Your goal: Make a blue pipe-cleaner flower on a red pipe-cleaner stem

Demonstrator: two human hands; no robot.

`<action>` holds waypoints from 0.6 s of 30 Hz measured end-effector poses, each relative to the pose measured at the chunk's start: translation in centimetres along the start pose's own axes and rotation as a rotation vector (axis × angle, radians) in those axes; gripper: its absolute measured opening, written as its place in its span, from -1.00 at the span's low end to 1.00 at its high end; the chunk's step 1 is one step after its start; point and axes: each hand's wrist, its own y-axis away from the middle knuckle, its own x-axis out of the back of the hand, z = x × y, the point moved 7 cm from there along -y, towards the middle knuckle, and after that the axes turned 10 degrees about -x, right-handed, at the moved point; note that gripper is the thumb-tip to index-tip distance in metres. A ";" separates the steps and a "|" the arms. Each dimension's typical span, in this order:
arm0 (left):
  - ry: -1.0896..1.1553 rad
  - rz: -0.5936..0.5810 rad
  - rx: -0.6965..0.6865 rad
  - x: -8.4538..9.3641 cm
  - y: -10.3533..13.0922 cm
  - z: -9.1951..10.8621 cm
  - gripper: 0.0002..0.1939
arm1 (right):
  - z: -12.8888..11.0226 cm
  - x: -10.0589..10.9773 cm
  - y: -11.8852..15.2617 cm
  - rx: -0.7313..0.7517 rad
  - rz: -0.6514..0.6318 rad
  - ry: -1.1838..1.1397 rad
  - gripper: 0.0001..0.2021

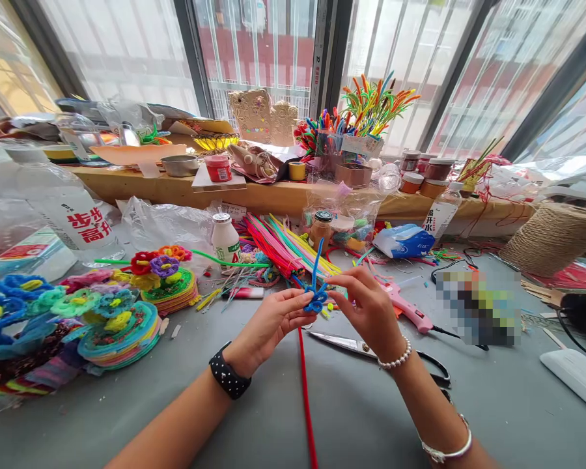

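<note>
- We see the fuzzy blue piece (316, 302) up between both hands, above the grey table (371, 417), with small loops low down and one long end standing up
- The left hand (273, 322) grips its lower left side between thumb and fingers, while the right hand (368, 303) seems to pinch it with thumb and forefinger; the other right fingers are bent, and we cannot tell exactly how tightly either hand presses
- The loops could spring open or twist out of shape, we judge, if the left pinch slackened while the right fingers pulled
- Should the right wrist drop, it could knock the scissors (342, 342), which lie near it with the blades pointing towards the left hand
- A sideways sweep of the right arm might catch the pink glue gun (410, 311); we cannot tell whether that is hot
- We count one blue piece, one pair of scissors, one glue gun, one loose red stem (305, 391) below the hands, one white bottle (226, 241), one brown jar (321, 231) and one twine spool (540, 241)
- The bundled coloured stems (280, 244) behind the hands overlap too much for us to count
</note>
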 end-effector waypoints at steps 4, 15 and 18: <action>0.002 0.007 -0.016 0.1 0.0 0.1 -0.89 | -1.4 -1.0 0.8 0.186 0.010 0.168 -0.81; -0.011 0.017 -0.056 0.2 -0.2 -0.1 -0.91 | -2.0 -1.7 1.1 0.243 0.011 0.241 -0.82; 0.042 0.014 -0.032 0.2 -0.2 -0.3 -0.91 | -1.8 -1.6 1.0 0.213 0.022 0.233 -0.82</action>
